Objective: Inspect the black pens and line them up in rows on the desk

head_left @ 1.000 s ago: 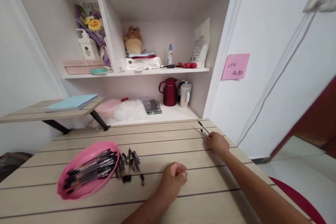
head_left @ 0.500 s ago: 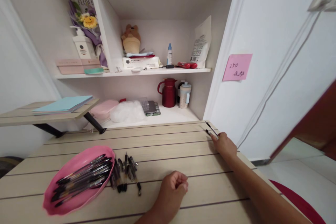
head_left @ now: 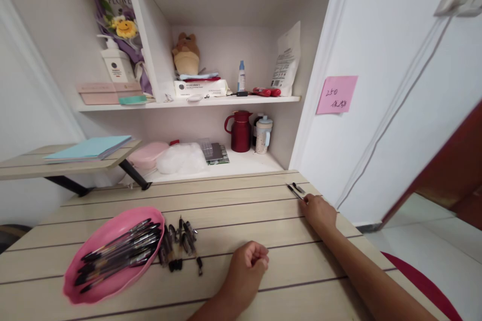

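My right hand [head_left: 319, 210] reaches to the far right corner of the wooden table [head_left: 233, 210], its fingers closed on a black pen [head_left: 295, 191] that sticks out toward the shelf. My left hand [head_left: 248, 261] rests on the table near the middle as a loose fist with nothing visible in it. Left of it lies a small cluster of loose pens and caps [head_left: 181, 243]. A pink oval tray [head_left: 109, 256] holding several black pens sits at the table's left.
Behind the table stands a white shelf unit [head_left: 226, 103] with a red jug [head_left: 240, 132], a cup, a pink box and a plush toy. A raised wooden stand [head_left: 56, 160] carries a blue notebook. A pink note [head_left: 336, 94] hangs on the right wall.
The view has shifted slightly. My right hand stays at the table's far right corner on the pen, now drawn a little toward me. The left fist has not moved.
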